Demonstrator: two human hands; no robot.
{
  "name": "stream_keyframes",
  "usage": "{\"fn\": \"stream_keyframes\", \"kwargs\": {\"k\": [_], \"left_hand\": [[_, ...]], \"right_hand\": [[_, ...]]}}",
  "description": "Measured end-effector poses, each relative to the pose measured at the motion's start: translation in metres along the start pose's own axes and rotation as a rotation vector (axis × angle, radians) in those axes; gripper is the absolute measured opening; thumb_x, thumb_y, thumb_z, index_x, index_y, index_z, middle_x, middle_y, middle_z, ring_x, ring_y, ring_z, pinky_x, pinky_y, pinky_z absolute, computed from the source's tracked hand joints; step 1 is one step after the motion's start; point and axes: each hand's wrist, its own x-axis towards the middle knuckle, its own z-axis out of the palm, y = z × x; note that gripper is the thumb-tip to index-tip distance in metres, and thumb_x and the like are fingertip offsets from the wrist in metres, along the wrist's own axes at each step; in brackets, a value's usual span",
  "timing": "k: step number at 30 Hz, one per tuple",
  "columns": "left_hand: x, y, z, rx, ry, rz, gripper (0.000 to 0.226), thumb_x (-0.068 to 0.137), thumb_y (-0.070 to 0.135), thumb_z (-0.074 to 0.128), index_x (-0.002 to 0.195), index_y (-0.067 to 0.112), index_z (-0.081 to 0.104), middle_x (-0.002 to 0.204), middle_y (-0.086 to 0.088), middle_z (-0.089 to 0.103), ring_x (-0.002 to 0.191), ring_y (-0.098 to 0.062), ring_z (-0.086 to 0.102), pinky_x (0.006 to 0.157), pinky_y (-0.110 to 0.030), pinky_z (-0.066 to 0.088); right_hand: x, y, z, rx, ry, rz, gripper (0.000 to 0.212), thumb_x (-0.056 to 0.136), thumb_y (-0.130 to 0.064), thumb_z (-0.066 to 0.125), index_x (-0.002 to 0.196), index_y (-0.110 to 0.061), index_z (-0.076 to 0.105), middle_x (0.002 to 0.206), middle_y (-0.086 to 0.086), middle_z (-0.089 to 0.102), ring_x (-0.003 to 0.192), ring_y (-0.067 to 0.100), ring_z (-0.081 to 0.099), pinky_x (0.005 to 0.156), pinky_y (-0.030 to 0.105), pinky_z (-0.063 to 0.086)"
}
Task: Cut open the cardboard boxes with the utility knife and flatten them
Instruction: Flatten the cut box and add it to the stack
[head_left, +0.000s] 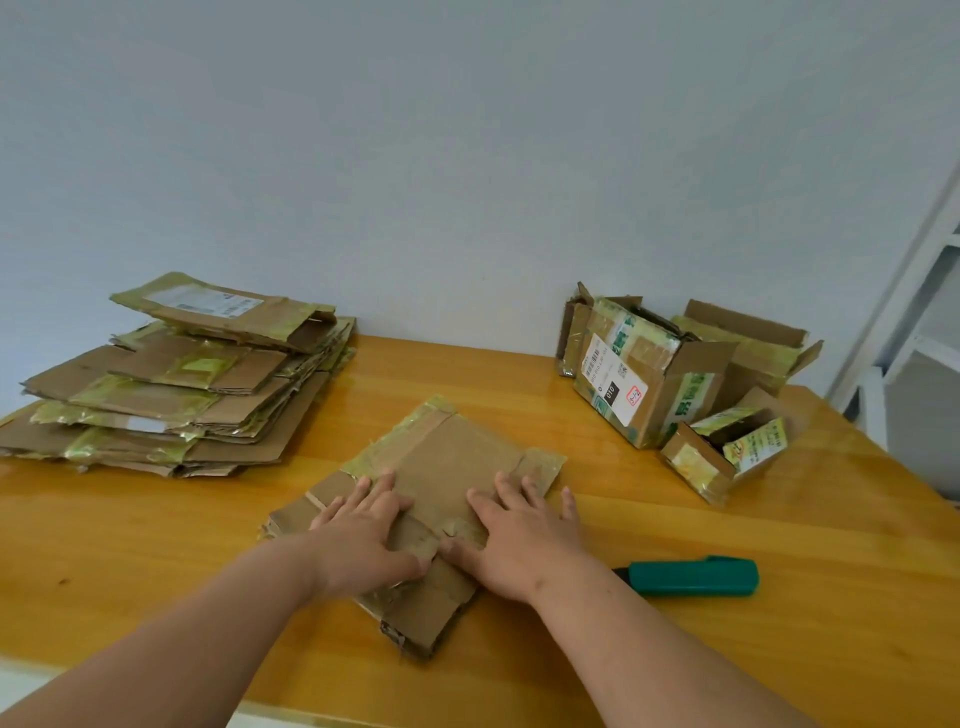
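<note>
A flattened brown cardboard box with yellowish tape lies in the middle of the wooden table. My left hand and my right hand both press flat on its near part, fingers spread and straight. A teal utility knife lies on the table just right of my right wrist, untouched. Three unflattened taped boxes stand at the back right: a large one with a label, one behind it and a small open one.
A stack of flattened cardboard boxes sits at the back left of the table. A pale wall runs behind the table. A white shelf frame stands at the far right. The table's near edge runs below my forearms.
</note>
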Motion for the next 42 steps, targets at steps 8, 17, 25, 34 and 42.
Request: {"fn": "stream_keyframes", "kwargs": {"k": [8,17,25,34,42], "left_hand": [[-0.016,-0.013,-0.026,0.01,-0.256,0.029,0.118,0.068,0.059,0.077,0.154,0.041,-0.002,0.156,0.018,-0.027,0.149,-0.017,-0.009,0.121,-0.043,0.01],[-0.005,-0.016,-0.023,0.186,-0.152,0.023,0.116,0.066,0.081,0.06,0.152,0.043,-0.007,0.156,0.017,-0.022,0.148,-0.028,0.012,0.117,-0.048,0.022],[0.03,-0.017,-0.036,0.23,0.021,-0.007,0.105,0.075,0.078,0.054,0.156,0.029,0.007,0.158,0.004,0.008,0.144,-0.024,0.01,0.116,-0.043,0.026],[0.089,-0.023,-0.053,0.269,0.129,-0.101,0.091,0.079,0.079,0.044,0.149,0.024,0.023,0.158,0.002,0.023,0.146,-0.022,0.016,0.117,-0.044,0.022],[0.135,-0.038,-0.064,0.294,0.214,-0.169,0.077,0.089,0.07,0.035,0.15,0.024,0.024,0.155,0.001,0.02,0.141,-0.025,0.023,0.113,-0.044,0.029]], "right_hand": [[0.003,0.006,0.0,-0.009,-0.015,-0.037,0.086,0.085,-0.085,0.019,0.157,-0.041,0.003,0.166,-0.003,-0.013,0.152,0.026,-0.014,0.115,0.061,-0.012],[0.017,-0.006,-0.02,-0.021,0.241,-0.091,0.062,0.09,-0.069,0.047,0.144,-0.038,0.039,0.15,0.003,0.03,0.139,0.032,0.025,0.113,0.053,0.016],[0.044,-0.024,-0.032,0.08,0.235,-0.14,0.048,0.089,-0.059,0.046,0.124,-0.025,0.043,0.116,0.001,0.062,0.113,0.026,0.056,0.113,0.055,0.015],[0.105,-0.006,-0.04,0.054,-0.034,-0.163,0.085,0.089,-0.071,0.045,0.157,-0.034,0.011,0.167,-0.007,-0.009,0.153,0.018,-0.008,0.116,0.061,-0.011],[0.154,-0.021,-0.035,0.057,0.116,-0.161,0.06,0.102,-0.056,0.032,0.156,-0.031,0.022,0.167,-0.002,0.002,0.153,0.022,-0.002,0.115,0.061,-0.013]]}}
